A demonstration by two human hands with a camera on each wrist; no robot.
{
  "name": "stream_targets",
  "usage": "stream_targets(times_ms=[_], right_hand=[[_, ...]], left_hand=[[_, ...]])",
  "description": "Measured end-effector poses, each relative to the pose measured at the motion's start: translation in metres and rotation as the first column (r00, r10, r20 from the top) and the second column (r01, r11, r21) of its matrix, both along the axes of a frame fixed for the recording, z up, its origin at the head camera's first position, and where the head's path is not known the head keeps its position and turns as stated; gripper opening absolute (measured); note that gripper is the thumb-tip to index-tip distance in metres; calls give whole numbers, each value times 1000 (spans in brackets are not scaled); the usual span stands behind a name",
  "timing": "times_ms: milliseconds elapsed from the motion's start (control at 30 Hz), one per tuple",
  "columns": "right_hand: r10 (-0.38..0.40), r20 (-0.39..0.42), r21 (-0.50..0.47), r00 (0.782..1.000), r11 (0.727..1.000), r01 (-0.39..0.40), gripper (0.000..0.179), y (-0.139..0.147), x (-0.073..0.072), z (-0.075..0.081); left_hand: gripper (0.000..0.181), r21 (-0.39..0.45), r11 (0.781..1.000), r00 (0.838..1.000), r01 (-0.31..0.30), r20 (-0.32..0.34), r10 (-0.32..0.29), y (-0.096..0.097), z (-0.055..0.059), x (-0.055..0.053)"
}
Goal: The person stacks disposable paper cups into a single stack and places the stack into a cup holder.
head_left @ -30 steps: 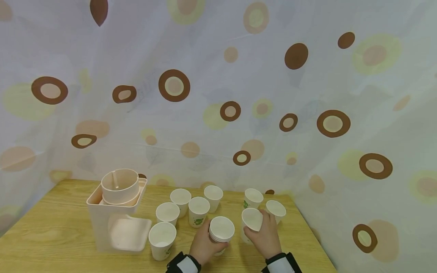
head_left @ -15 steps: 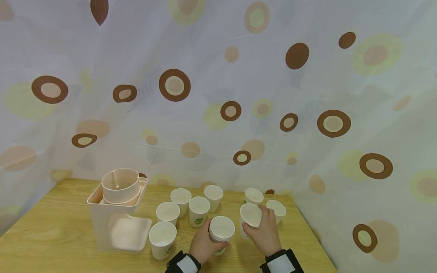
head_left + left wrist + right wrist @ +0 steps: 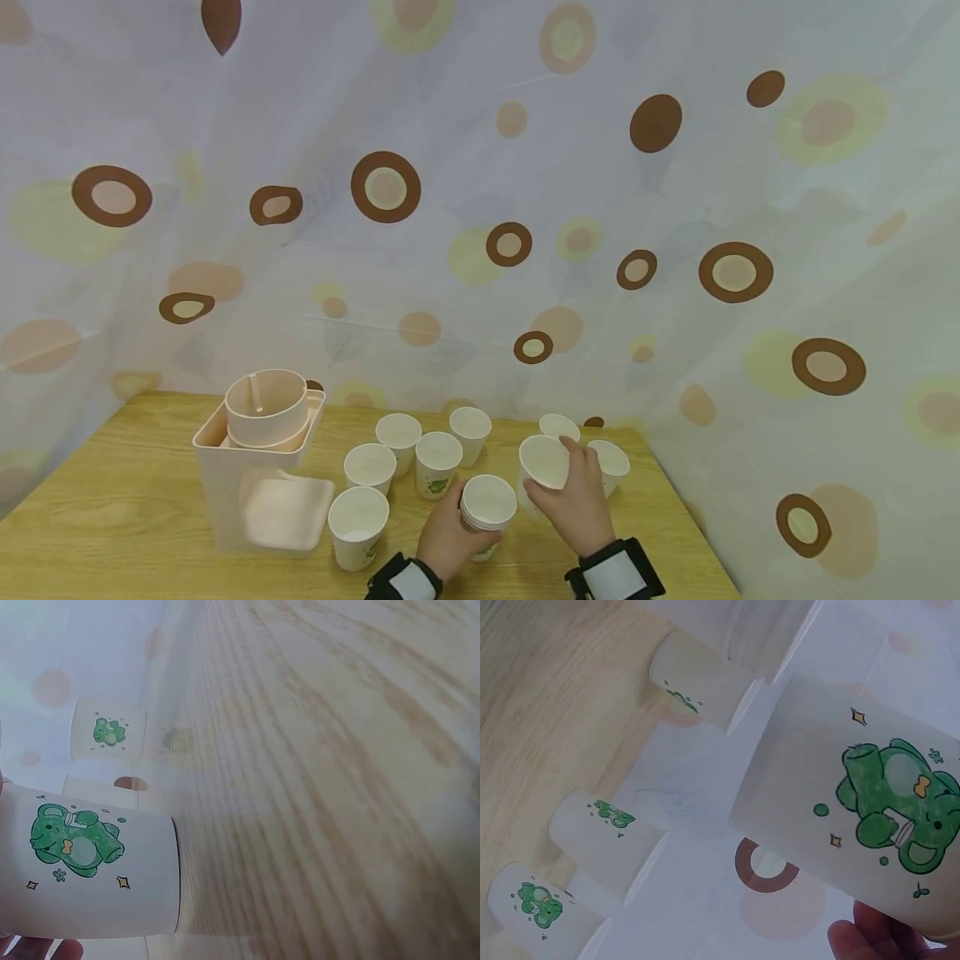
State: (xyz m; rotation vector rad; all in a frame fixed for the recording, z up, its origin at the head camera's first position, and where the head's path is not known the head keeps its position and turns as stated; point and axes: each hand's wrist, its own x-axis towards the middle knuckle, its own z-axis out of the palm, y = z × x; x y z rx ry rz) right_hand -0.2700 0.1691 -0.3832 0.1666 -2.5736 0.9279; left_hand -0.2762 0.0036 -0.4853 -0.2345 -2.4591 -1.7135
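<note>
My left hand [image 3: 452, 537] grips a short stack of nested white paper cups [image 3: 488, 500] near the table's front. In the left wrist view, a green bear is printed on the gripped cup [image 3: 90, 900], whose base is right at the wood. To the right, my right hand [image 3: 581, 504] pinches a single paper cup [image 3: 543, 462] by its side, thumb at the front and fingers behind. The right wrist view shows this cup [image 3: 795, 765] raised, its bear print facing the camera, with the rims of the stack [image 3: 761, 634] beside it.
Several paper cups [image 3: 358, 517] stand upright left of the stack. Two more, a back cup [image 3: 559, 427] and a right-hand cup [image 3: 611, 460], stand behind my right hand. A cream plastic container [image 3: 225, 492] with a round cup-shaped insert sits left on the wooden table [image 3: 90, 500], before a patterned cloth.
My right hand has lifted its paper cup and shifted it slightly left, toward the stack. The left hand and its stack have stayed in place.
</note>
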Motion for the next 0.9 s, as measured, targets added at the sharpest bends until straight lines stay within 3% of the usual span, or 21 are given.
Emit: stream_targets(times_ms=[333,900], right_hand=[[24,10,-22,1000,999,-23,75,-9,-4,4],[74,-11,-32,997,997,-75,73,-23,-6,-6]], left_hand=[[71,-5,1000,1000,-2,1,2,0,4,2],[72,-8,1000,1000,0,20,0,2,-7,-5]])
